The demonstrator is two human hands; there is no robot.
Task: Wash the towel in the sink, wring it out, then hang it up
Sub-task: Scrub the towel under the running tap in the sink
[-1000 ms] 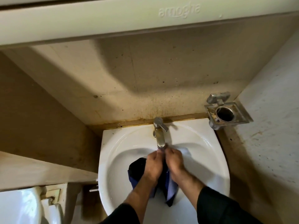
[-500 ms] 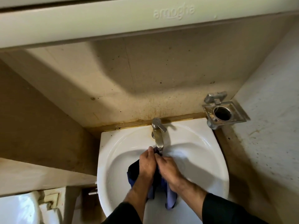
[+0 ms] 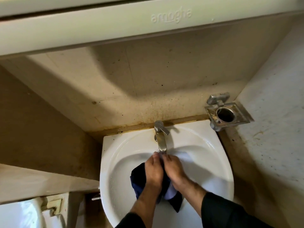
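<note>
Stained beige wall tiles back a white sink [image 3: 115, 162], with a chrome tap [image 3: 160, 139] at its rear rim and a chrome holder [image 3: 225, 114] on the wall to the right. A cabinet edge [image 3: 98, 25] runs overhead.

Item: towel [image 3: 137, 176], dark blue with a paler patch, bunched in the basin just below the spout. I see my left hand [image 3: 153, 170] and right hand [image 3: 174, 169] side by side on it, each grip curled round the cloth, fingertips close under the spout.

Handling, as I judge it: soft, limp, heavy with water, likely slick. It will sag and drip when lifted. Best hold is a gathered bunch at two points apart, so I can twist it for wringing. Whether water runs, I cannot tell.
</note>
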